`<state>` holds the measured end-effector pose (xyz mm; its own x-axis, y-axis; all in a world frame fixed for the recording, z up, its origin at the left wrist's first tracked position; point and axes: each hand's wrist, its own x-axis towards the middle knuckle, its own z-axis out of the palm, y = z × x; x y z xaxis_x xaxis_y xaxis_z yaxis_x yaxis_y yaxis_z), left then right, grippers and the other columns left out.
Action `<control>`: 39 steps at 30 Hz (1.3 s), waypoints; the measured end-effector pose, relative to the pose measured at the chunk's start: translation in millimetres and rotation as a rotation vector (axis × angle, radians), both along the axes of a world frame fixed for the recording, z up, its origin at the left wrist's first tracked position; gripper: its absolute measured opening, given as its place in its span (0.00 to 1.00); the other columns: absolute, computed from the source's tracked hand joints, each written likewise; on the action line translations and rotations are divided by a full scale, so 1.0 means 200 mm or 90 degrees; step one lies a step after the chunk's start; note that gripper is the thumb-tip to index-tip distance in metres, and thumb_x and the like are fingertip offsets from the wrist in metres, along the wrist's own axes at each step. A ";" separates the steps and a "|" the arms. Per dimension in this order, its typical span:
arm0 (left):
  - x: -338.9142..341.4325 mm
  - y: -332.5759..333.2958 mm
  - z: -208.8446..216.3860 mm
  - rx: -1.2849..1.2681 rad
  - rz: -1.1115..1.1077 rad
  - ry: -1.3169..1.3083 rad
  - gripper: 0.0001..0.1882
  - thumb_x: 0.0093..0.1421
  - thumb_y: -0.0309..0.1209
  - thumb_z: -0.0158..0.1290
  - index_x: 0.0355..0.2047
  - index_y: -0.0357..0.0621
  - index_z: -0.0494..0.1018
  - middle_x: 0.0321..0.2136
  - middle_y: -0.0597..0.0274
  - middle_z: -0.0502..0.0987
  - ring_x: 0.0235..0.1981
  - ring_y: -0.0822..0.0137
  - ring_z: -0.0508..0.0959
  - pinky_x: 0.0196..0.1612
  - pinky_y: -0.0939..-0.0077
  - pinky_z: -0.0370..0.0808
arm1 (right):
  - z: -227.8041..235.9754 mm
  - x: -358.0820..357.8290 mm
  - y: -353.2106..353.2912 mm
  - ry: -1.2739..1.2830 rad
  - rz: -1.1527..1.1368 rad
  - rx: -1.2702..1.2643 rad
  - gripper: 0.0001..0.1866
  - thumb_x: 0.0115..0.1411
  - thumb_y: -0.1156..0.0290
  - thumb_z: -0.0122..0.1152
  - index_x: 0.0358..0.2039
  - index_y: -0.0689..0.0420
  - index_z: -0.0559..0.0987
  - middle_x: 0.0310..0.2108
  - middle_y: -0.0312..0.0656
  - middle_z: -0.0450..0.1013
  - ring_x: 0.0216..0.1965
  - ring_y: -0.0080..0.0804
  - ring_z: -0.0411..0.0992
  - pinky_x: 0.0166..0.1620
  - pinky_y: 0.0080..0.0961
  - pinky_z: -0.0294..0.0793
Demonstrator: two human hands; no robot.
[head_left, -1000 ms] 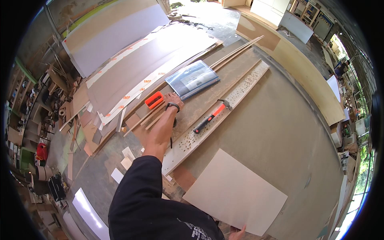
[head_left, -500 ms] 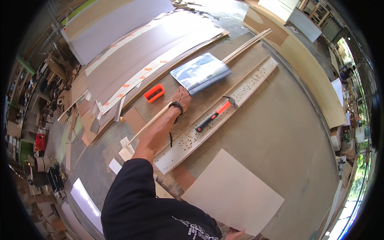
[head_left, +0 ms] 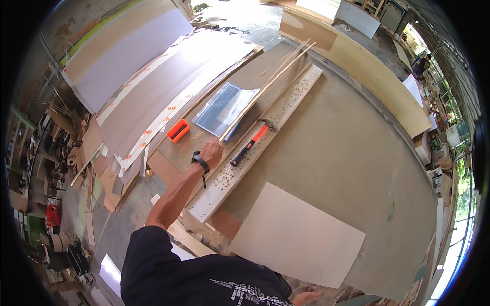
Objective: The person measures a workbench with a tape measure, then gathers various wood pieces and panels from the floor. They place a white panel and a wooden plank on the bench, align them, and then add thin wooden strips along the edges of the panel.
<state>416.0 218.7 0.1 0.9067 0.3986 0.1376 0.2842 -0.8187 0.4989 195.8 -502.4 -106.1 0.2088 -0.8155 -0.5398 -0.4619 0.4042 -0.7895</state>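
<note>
Left hand (head_left: 210, 152): fingers curled closed around one end of a thin wooden strip (head_left: 268, 90), which extends forward from them past the blue packet (head_left: 220, 109). Right hand (head_left: 306, 298): finger state cannot be told.

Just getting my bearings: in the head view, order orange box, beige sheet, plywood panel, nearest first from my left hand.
From your left hand:
1. Orange box, left, slightly beyond.
2. Beige sheet, right, closer to you.
3. Plywood panel, far right.
</note>
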 end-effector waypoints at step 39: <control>-2.21 -2.44 -0.09 -0.072 -0.138 -0.216 0.36 0.59 0.23 0.55 0.67 0.40 0.57 0.52 0.40 0.69 0.51 0.43 0.70 0.52 0.53 0.69 | 1.63 0.30 0.58 -0.829 0.693 0.390 0.15 0.71 0.60 0.51 0.41 0.60 0.74 0.23 0.44 0.74 0.14 0.25 0.66 0.17 0.22 0.65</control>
